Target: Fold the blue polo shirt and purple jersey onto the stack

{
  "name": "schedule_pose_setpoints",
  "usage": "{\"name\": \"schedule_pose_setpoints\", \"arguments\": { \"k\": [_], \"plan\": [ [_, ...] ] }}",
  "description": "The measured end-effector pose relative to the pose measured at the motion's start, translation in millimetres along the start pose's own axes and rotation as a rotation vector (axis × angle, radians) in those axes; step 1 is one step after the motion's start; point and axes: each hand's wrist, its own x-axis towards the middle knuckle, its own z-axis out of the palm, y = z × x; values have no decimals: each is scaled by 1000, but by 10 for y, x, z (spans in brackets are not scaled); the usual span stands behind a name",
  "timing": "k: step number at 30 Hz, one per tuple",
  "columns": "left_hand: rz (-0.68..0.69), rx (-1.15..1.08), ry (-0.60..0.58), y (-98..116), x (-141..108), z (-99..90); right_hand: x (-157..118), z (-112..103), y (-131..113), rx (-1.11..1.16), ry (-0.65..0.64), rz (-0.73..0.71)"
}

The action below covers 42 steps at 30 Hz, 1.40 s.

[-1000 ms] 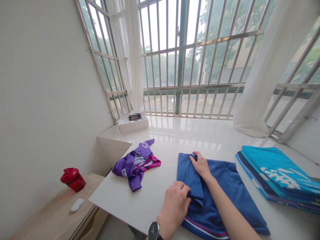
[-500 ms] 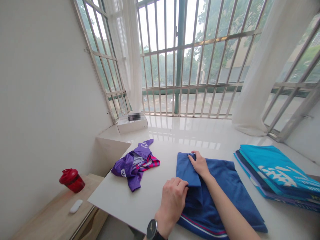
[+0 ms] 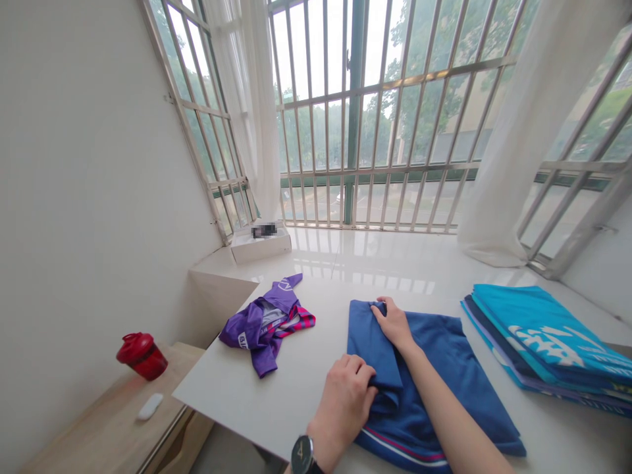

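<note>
A dark blue shirt (image 3: 461, 368) lies partly folded on the white tabletop, its left side turned over in a flap and a white and red stripe along the near hem. My left hand (image 3: 345, 395), with a watch at the wrist, grips the near end of the flap between curled fingers and thumb. At the far edge my right hand (image 3: 394, 324) pinches the flap's top corner, its forearm crossing over the shirt. To the left a purple jersey (image 3: 259, 322) lies crumpled. On the right rests a stack of folded shirts (image 3: 543, 329), bright blue on top.
A white open box (image 3: 261, 249) stands at the back by the barred window (image 3: 353, 131). Lower left, a wooden cabinet (image 3: 99, 421) carries a red lidded cup (image 3: 143, 355) and a small white object (image 3: 150, 407). The table's edge (image 3: 232, 424) runs at near left.
My left hand has shifted slightly right with the near end of the flap, which now lies a little farther over the shirt. The right hand has stayed at the top corner.
</note>
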Motion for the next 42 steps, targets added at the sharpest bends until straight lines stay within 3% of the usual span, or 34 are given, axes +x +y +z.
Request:
{"name": "schedule_pose_setpoints", "arguments": {
  "k": [10, 16, 23, 30, 42],
  "plan": [
    [-102, -86, -44, -17, 6, -63, -5, -3, -6, 11, 7, 1],
    [-58, 35, -76, -12, 29, -92, -3, -3, -4, 27, 5, -10],
    [-10, 93, -31, -29, 24, -39, 1, 2, 21, 48, 20, -6],
    [-49, 118, 52, -4, 8, -67, 20, 1, 56, 72, 40, 0],
    [38, 154, -33, -31, -1, 14, 3, 6, 44, 37, 22, -17]
  ]
}}
